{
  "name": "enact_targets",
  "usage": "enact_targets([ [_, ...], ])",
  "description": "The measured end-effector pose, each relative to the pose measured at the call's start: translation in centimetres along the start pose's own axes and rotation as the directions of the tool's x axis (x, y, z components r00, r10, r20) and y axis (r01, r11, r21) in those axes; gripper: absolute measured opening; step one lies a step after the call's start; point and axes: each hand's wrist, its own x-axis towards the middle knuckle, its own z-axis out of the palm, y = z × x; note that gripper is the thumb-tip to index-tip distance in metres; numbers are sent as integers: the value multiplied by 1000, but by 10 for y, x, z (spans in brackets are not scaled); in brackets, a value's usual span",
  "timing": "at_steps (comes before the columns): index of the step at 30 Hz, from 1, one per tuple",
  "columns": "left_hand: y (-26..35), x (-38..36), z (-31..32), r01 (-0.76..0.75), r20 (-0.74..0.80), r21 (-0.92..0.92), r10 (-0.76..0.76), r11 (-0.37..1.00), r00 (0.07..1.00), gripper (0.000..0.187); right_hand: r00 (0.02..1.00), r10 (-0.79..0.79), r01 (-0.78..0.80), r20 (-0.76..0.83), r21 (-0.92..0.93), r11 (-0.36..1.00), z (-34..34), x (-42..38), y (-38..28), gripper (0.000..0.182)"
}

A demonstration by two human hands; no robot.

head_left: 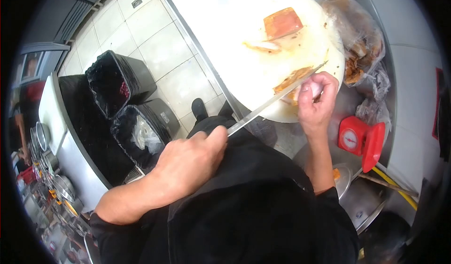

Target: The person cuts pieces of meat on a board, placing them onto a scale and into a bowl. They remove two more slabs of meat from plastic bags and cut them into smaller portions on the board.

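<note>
My left hand [190, 158] is wrapped round the handle end of a long knife [265, 106]. The blade slants up to the right over a round white cutting board [235, 76]. Curled fingers of my right hand [319, 97] hold a pale pinkish piece of meat [315, 88] beside the blade, near the board's front right edge. Against the blade lies a browned piece [289, 81], partly hidden by it. Farther back on the board sit a reddish-brown block of meat [283, 23] and a thin pale slice [263, 46].
Plastic bags of browned food [359, 43] lie right of the board. A red dial scale [359, 139] stands nearer, by a metal pot [361, 200]. Two lined black bins [141, 76] stand on the tiled floor [164, 38] at left, beside a counter with metal bowls [42, 137].
</note>
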Motion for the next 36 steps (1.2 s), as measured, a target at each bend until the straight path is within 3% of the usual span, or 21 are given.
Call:
enact_targets([
  [1,2,6,2,-21,-7,-10,21,1000,1000,20,1000,1,-1,7,-29,1000,0,1,2,26],
  [4,11,38,4,-73,-25,-1,73,997,997,18,994,98,-105,48,145,984,-3,-3,12,26],
  [10,31,92,3,-88,-53,-97,83,991,995,13,992,-111,113,64,-35,993,-1,6,0,27],
  [14,20,131,19,-93,-6,-127,93,987,996,16,997,-53,46,64,97,994,-2,3,11,29],
  [19,20,95,-4,-80,-19,-93,79,992,997,18,995,-93,90,41,75,993,-3,-1,16,31],
  [23,24,99,-1,-148,-59,-120,142,982,988,17,1000,-23,21,8,211,977,1,-8,19,31],
  [29,-6,45,-13,-73,59,-52,76,996,995,17,999,-29,26,14,182,983,0,-9,17,31],
  [32,-8,16,-27,43,185,29,-47,999,982,17,1000,-23,20,16,176,984,-1,-7,20,31],
  [36,2,67,-11,-21,140,-35,26,999,990,15,999,-27,16,46,229,973,2,-3,20,30],
])
